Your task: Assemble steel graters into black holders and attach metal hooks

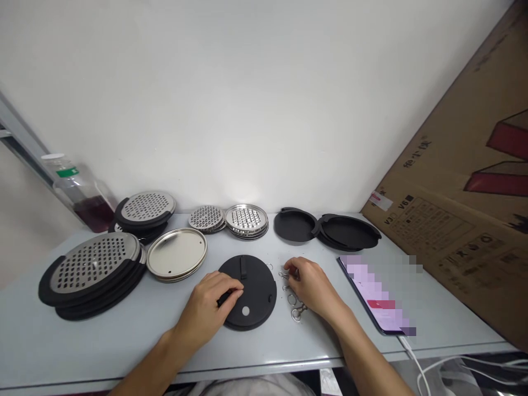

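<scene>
White wall (247, 99) seen behind; large cardboard carton (454, 165) is propped tilted at right; pale grey table (412, 335) is set against wall; floor (25, 220) visible far left, evenly lit.

From where I'm standing, the cardboard box (445, 165) leaning at the right shows "V3" and "V6" printed in black, with dark Chinese characters higher up that I can't make out. The green label on the plastic bottle (68, 172) is too small to read, and the phone screen (377, 294) is pixelated.
</scene>
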The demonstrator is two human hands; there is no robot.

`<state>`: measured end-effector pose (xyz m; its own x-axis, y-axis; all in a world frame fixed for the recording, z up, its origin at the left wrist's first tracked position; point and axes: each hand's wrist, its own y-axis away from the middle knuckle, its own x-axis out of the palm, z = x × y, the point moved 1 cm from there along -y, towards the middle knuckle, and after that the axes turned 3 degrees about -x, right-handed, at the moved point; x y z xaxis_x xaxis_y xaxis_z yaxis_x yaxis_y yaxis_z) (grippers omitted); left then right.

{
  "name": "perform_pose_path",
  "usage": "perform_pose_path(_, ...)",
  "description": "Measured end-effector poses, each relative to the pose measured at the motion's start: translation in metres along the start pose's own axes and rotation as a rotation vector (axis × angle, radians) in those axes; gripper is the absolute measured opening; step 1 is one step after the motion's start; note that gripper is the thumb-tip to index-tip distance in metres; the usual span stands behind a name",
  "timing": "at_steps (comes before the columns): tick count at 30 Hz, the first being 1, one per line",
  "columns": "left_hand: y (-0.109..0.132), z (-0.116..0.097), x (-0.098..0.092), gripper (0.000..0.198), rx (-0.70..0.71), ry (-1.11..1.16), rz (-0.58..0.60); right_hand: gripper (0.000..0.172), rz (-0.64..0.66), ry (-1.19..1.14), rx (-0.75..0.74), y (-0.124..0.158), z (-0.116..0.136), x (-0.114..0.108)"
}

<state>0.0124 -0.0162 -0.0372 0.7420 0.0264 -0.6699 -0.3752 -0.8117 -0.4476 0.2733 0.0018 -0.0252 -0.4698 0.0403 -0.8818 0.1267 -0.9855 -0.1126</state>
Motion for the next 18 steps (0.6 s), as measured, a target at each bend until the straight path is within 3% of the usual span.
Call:
perform_pose_path(13,-0.0012,-0.0017,-0.0015,0.013,-0.002,-0.002,0.001,0.033,0.030,0.086,0.027,-0.0095,0.0069,0.0092)
perform_pose_path(18,-0.0010,-0.0027,-0.0006,0.013,-0.013,0.003,-0.005,0.038,-0.046,0.020,-0.038,-0.0048,0.0095,0.0026)
